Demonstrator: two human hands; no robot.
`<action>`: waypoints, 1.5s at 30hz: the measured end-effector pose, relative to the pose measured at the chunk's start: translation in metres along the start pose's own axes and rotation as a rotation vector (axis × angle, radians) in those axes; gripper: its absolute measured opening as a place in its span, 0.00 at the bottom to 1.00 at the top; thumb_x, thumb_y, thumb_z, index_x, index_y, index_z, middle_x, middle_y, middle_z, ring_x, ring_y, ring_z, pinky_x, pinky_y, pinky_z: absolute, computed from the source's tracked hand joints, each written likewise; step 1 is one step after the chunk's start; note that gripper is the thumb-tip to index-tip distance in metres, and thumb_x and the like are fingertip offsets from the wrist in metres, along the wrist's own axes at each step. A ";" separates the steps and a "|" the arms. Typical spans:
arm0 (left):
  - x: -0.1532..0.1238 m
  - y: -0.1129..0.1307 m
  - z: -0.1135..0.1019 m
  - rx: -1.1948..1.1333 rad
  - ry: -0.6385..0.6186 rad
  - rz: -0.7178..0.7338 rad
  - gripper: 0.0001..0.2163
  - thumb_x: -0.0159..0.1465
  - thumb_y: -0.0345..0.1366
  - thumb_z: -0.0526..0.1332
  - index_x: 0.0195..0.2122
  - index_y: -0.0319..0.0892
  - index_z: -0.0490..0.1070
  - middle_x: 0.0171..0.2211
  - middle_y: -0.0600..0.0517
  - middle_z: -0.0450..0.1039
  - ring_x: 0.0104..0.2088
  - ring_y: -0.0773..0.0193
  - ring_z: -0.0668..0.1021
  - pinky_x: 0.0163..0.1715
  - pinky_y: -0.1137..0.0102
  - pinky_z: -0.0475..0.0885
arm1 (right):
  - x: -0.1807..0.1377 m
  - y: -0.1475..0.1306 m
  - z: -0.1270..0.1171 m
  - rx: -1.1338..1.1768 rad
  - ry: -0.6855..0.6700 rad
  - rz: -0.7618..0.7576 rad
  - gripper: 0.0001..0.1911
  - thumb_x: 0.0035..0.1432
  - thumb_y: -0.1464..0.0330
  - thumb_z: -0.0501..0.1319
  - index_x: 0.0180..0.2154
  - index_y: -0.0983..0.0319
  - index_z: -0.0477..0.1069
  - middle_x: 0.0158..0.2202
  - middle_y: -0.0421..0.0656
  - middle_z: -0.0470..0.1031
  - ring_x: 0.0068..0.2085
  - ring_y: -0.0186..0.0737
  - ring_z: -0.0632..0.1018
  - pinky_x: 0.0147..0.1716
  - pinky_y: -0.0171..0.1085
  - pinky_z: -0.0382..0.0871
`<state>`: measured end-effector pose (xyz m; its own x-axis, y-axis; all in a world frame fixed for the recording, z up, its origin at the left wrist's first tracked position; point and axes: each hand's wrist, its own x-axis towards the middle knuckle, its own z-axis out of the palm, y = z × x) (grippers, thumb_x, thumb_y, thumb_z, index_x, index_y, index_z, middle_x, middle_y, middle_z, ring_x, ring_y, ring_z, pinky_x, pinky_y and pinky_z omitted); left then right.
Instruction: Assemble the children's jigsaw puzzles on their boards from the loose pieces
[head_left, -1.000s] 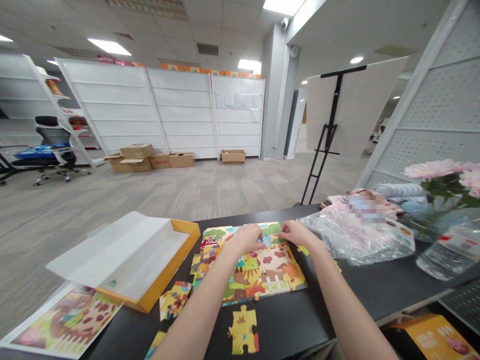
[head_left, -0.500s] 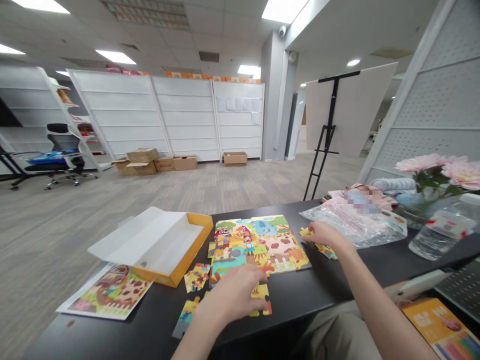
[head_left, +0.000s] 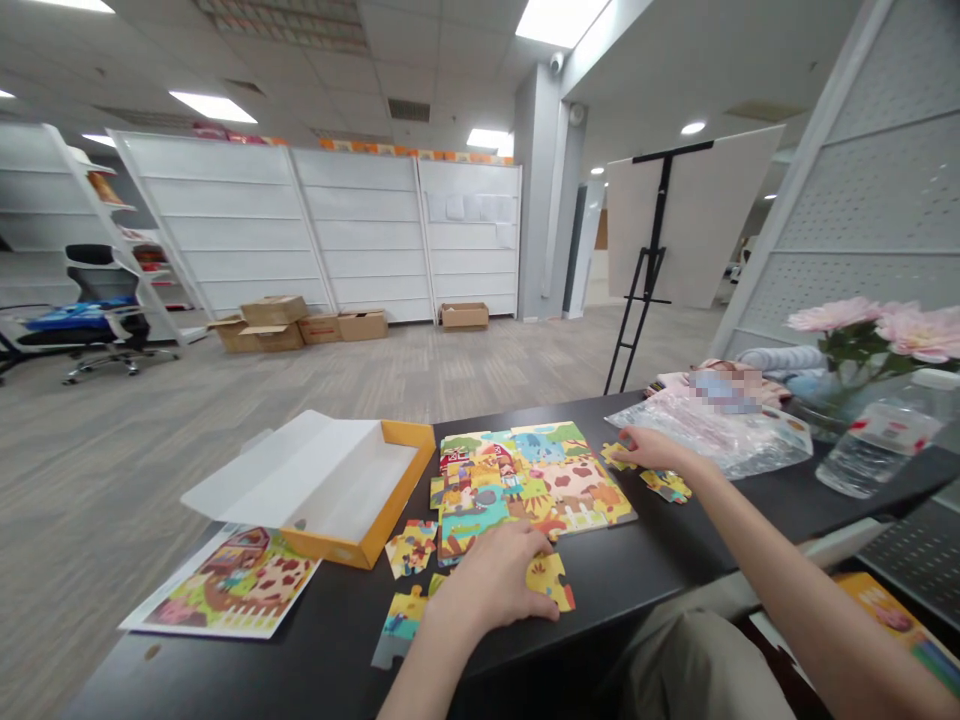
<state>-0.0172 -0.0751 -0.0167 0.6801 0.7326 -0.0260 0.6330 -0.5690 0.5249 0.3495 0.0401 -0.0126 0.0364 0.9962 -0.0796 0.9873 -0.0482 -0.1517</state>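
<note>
A colourful farm jigsaw puzzle [head_left: 529, 478] lies partly assembled on the black table [head_left: 660, 560]. My left hand [head_left: 491, 580] rests on a loose yellow puzzle piece [head_left: 551, 580] near the table's front edge, fingers curled onto it. My right hand [head_left: 649, 450] reaches to the puzzle's right side and pinches a small yellow-green piece [head_left: 616, 455]. Another loose piece [head_left: 666, 485] lies just beside that hand. More loose pieces [head_left: 411, 547] sit left of the puzzle, one [head_left: 397, 628] near my left forearm.
An open yellow box [head_left: 330, 490] stands left of the puzzle, a picture sheet [head_left: 229, 585] in front of it. Crumpled plastic bags [head_left: 720, 430], a water bottle [head_left: 877, 445] and pink flowers [head_left: 877, 325] sit at the right. An easel [head_left: 652, 260] stands beyond.
My left hand came off the puzzle's top, back to the front edge, onto the loose yellow piece and slid it slightly right. My right hand moved right to the pieces beside the puzzle.
</note>
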 end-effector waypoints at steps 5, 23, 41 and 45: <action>0.001 -0.002 0.000 0.013 0.010 0.014 0.27 0.49 0.50 0.75 0.47 0.46 0.75 0.46 0.48 0.76 0.47 0.50 0.77 0.45 0.64 0.71 | -0.021 0.020 -0.005 -0.064 -0.073 -0.004 0.24 0.45 0.57 0.70 0.43 0.63 0.78 0.45 0.53 0.82 0.45 0.56 0.80 0.42 0.42 0.71; -0.066 -0.040 -0.057 0.218 0.280 -0.429 0.16 0.70 0.37 0.56 0.57 0.43 0.67 0.56 0.44 0.73 0.53 0.53 0.78 0.54 0.62 0.70 | 0.017 -0.102 0.007 0.219 0.501 -0.250 0.19 0.65 0.55 0.53 0.39 0.60 0.76 0.37 0.48 0.81 0.37 0.45 0.78 0.37 0.38 0.67; -0.077 -0.041 -0.053 0.435 0.144 -0.641 0.30 0.61 0.36 0.61 0.65 0.45 0.58 0.58 0.41 0.68 0.49 0.45 0.80 0.45 0.57 0.75 | 0.028 -0.089 0.032 0.291 0.557 -0.227 0.19 0.66 0.57 0.52 0.39 0.61 0.76 0.42 0.51 0.78 0.34 0.43 0.76 0.39 0.40 0.66; -0.073 -0.023 -0.056 0.503 0.226 -0.710 0.27 0.63 0.38 0.59 0.64 0.46 0.59 0.58 0.41 0.67 0.44 0.47 0.81 0.41 0.57 0.75 | 0.026 -0.092 0.028 0.336 0.593 -0.247 0.18 0.65 0.58 0.52 0.38 0.62 0.75 0.42 0.52 0.77 0.34 0.43 0.75 0.40 0.41 0.66</action>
<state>-0.1021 -0.0950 0.0204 0.0120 0.9999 -0.0064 0.9998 -0.0119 0.0127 0.2550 0.0685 -0.0285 -0.0096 0.8484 0.5293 0.8800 0.2586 -0.3985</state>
